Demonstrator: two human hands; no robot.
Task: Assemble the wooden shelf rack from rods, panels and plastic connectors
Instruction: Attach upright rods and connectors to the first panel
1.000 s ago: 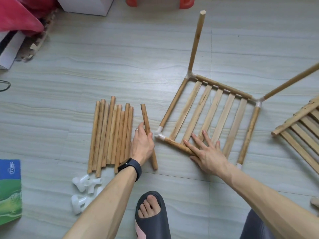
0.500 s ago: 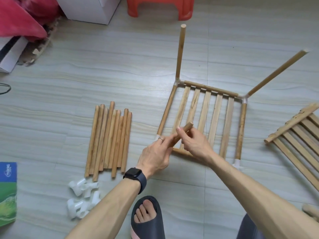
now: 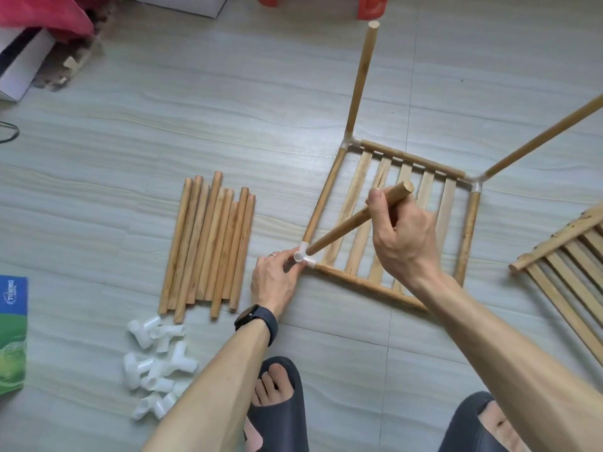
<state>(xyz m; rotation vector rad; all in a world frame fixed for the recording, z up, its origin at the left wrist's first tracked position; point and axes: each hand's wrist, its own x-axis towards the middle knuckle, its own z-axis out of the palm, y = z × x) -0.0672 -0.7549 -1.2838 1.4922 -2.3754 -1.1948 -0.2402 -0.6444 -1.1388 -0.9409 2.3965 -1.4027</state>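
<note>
Right hand [image 3: 404,236] round rod [image 3: 342,228] at connector [image 3: 301,256]

Second slatted panel [image 3: 567,256] cut by the right edge, far-right upright rod [image 3: 538,138] losing its top past that edge, red stool [image 3: 368,8] cropped at the top, frame's near-right corner hidden under the right forearm [image 3: 489,321], green packet [image 3: 11,337] cut at left.

The floor [image 3: 228,109] bears rods [image 3: 208,246], connectors [image 3: 156,357], slatted panels [image 3: 567,256].

wooden rod [image 3: 346,228] tilted — tip at white corner connector [image 3: 301,256].
</note>
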